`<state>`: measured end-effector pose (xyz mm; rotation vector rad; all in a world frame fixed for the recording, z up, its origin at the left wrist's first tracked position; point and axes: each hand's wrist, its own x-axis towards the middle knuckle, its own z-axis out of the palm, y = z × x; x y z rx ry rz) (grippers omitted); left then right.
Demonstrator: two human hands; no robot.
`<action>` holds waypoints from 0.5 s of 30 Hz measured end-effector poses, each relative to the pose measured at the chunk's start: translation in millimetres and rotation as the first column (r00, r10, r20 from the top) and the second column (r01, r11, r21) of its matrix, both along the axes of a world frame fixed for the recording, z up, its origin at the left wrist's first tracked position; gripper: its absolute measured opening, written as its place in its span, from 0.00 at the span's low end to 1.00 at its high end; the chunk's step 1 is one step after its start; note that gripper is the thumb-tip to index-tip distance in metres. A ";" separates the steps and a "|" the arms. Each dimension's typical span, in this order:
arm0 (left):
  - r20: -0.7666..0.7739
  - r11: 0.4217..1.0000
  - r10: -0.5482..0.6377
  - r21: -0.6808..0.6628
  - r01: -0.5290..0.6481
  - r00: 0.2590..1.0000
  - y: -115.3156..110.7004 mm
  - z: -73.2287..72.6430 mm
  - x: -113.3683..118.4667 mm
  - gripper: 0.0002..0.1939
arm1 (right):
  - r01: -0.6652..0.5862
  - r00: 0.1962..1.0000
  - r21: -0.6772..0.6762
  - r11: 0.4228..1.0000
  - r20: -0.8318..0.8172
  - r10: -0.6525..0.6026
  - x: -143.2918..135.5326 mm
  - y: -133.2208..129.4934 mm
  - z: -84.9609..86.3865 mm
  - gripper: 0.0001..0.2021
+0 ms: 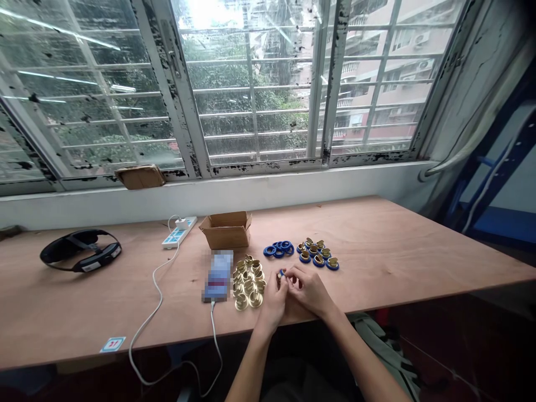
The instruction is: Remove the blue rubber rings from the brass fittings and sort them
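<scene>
My left hand (273,298) is closed around a small brass-coloured fitting with a blue ring (281,273), held up near the table's front edge. Fingers of my right hand (309,289) are curled and come up against the ring from the right; what they pinch is partly hidden. Just left of my hands stands a cluster of brass-coloured fittings (248,286) with round bases. Beyond my fingers lie several loose blue rings (278,249), some overlapping. To their right sits a group of brass fittings with blue rings around their bases (318,254).
An open cardboard box (226,231) stands behind a phone (218,276) with its charging cable. Farther left are a white power strip (180,233), a long white cable (157,285) and a black headset (81,251). The wooden table (397,251) runs along a windowed wall.
</scene>
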<state>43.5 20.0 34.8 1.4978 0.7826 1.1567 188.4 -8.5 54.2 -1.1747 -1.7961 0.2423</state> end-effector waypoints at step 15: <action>-0.140 0.998 0.038 0.046 -0.032 0.989 -11.4 12.8 -2.1 0.07 | 0.089 0.973 0.099 0.991 0.202 -0.108 -6.0 -3.2 1.6 0.05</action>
